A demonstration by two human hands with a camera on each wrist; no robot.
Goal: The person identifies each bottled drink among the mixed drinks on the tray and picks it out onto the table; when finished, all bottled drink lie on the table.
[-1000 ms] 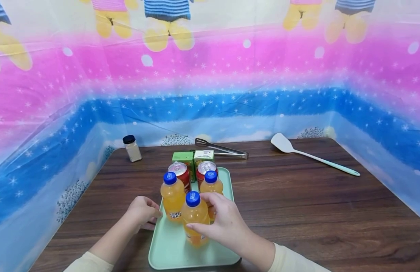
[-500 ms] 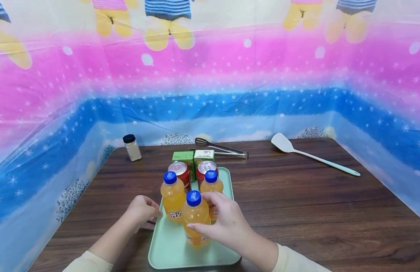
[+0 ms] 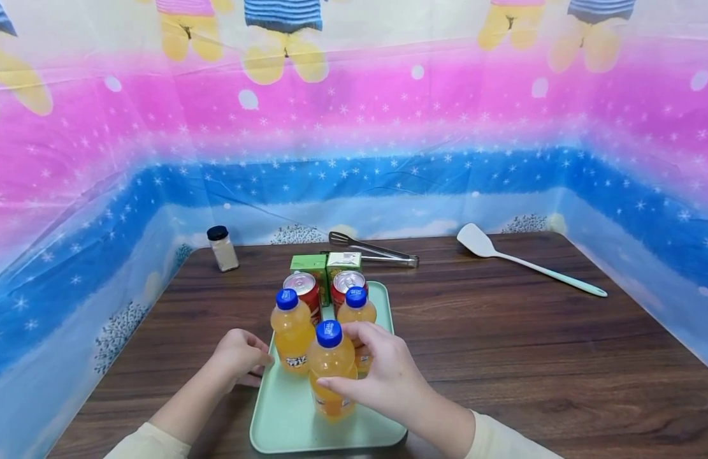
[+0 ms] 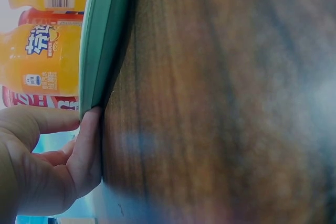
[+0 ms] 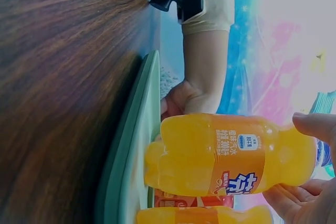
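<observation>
My right hand (image 3: 388, 376) grips an orange soda bottle (image 3: 332, 366) with a blue cap, thumb on one side and fingers on the other. This bottle stands upright over the near half of the green tray (image 3: 296, 433); whether its base touches the tray I cannot tell. Behind it on the tray are a left orange soda bottle (image 3: 290, 331) and a right orange soda bottle (image 3: 356, 312), the latter partly hidden by my fingers. In the left wrist view, my left hand (image 4: 58, 156) pinches the tray's rim (image 4: 100, 51) between thumb and fingers.
Farther back on the tray stand two red cans (image 3: 300, 284) and two green cartons (image 3: 308, 264). Metal tongs (image 3: 382, 253) lie behind them. A black-lidded jar (image 3: 223, 250) is at the back left, a white spatula (image 3: 476, 242) at the back right.
The right hand and its orange soda bottle have shifted very slightly to the right. The left hand keeps its place on the tray's rim.
</observation>
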